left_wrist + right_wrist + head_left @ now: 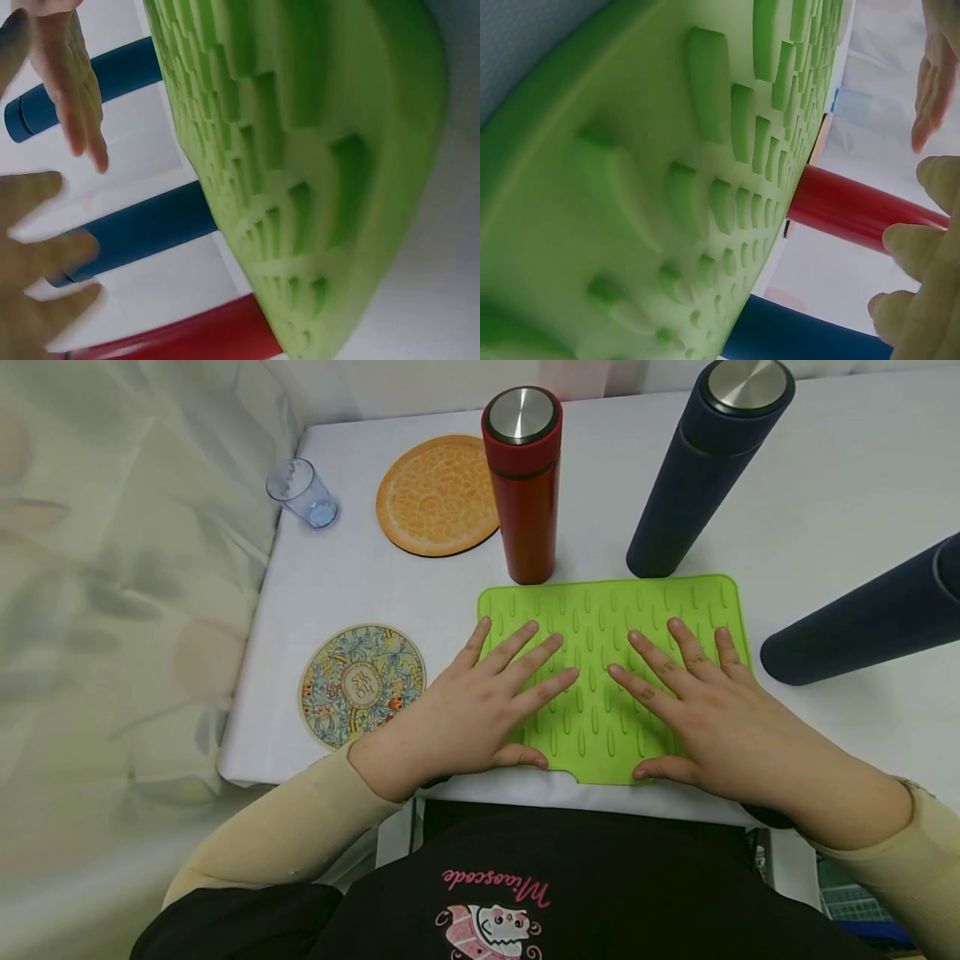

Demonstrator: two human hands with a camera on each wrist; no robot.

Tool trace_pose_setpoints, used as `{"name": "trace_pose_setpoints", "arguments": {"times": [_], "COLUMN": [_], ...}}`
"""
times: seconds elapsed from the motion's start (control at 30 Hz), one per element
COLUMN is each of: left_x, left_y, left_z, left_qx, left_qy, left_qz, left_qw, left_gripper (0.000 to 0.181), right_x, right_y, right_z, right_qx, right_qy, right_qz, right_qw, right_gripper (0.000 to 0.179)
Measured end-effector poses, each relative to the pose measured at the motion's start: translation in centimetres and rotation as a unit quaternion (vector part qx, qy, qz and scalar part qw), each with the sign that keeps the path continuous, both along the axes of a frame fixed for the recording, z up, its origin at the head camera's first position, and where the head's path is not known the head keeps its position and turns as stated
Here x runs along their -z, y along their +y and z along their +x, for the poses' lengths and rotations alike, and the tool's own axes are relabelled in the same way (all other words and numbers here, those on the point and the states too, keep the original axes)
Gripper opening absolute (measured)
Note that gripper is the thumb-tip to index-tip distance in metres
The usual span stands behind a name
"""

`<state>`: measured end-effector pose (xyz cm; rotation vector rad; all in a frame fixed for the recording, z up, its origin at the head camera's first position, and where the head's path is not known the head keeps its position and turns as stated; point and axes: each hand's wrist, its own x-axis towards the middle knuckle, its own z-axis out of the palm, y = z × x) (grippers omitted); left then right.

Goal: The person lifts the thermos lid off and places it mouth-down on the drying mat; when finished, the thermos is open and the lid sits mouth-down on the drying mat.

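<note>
Green mat (592, 710), probably light, bendy and grippy, best pinched at its far edge (609, 587), is overhung now by left hand (476, 714) and right hand (708, 710), fingers spread, nothing gripped!

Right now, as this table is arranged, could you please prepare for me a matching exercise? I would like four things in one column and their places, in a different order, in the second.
Things:
1. green mat
2. red bottle
3. bluish glass
4. patterned coaster

Places:
A. near the far left corner of the table
B. on the near left part of the table
C. beneath the spread fingers of the left hand and right hand
D. just beyond the far edge of the green mat

Right pairs: 1-C, 2-D, 3-A, 4-B.
</note>
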<state>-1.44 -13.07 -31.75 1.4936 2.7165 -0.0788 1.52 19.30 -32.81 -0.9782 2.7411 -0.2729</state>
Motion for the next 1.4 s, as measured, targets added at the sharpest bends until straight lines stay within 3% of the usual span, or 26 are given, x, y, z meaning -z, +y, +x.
{"name": "trace_pose_setpoints", "arguments": {"times": [0.1,0.2,0.33,0.43,0.5,0.6,0.67,0.73,0.8,0.9,1.03,1.23,1.4], "left_x": [0.2,0.3,-0.1,-0.9,-1.4,-2.1,-2.7,-3.3,-4.0,-5.2,-6.6,-8.3,-9.7], "left_y": [-0.3,-0.6,-1.0,-1.2,-1.3,-1.2,-1.0,-0.9,-0.7,-0.3,0.2,0.6,0.4], "left_z": [-0.4,-1.1,-2.7,-4.2,-5.2,-6.5,-7.2,-7.8,-8.4,-9.2,-10.3,-10.8,-10.5], "left_qx": [0.038,0.059,0.037,0.004,-0.023,-0.060,-0.079,-0.091,-0.099,-0.107,-0.107,-0.094,-0.080], "left_qy": [0.045,0.095,0.121,0.127,0.133,0.146,0.153,0.158,0.157,0.151,0.141,0.138,0.099], "left_qz": [0.078,0.165,0.230,0.262,0.283,0.314,0.328,0.336,0.337,0.334,0.336,0.335,0.313], "left_qw": [0.9952,0.9800,0.9649,0.9567,0.9496,0.9363,0.9289,0.9242,0.9231,0.9240,0.9250,0.9274,0.9411], "left_gripper": [0.074,0.047,0.032,0.028,0.027,0.024,0.025,0.025,0.027,0.031,0.037,0.042,0.054], "right_x": [0.3,0.4,-0.3,-1.1,-1.4,-1.6,-1.5,-1.4,-1.2,-0.9,-0.6,-0.4,-1.0], "right_y": [0.1,-0.1,-1.4,-3.0,-4.2,-6.0,-7.1,-8.0,-8.8,-9.8,-10.5,-10.6,-9.8], "right_z": [-0.4,-1.2,-3.2,-5.5,-7.4,-10.4,-12.2,-13.7,-15.0,-16.4,-17.3,-16.9,-15.5], "right_qx": [-0.015,-0.021,0.032,0.105,0.151,0.215,0.248,0.273,0.286,0.287,0.292,0.294,0.247], "right_qy": [0.034,0.072,0.056,-0.001,-0.039,-0.085,-0.100,-0.112,-0.122,-0.132,-0.119,-0.084,-0.018], "right_qz": [-0.069,-0.168,-0.246,-0.276,-0.310,-0.375,-0.408,-0.426,-0.434,-0.440,-0.455,-0.492,-0.527], "right_qw": [0.9969,0.9829,0.9670,0.9554,0.9379,0.8976,0.8729,0.8552,0.8459,0.8408,0.8330,0.8148,0.8131], "right_gripper": [0.102,0.082,0.063,0.060,0.064,0.075,0.085,0.093,0.100,0.104,0.097,0.087,0.081]}}
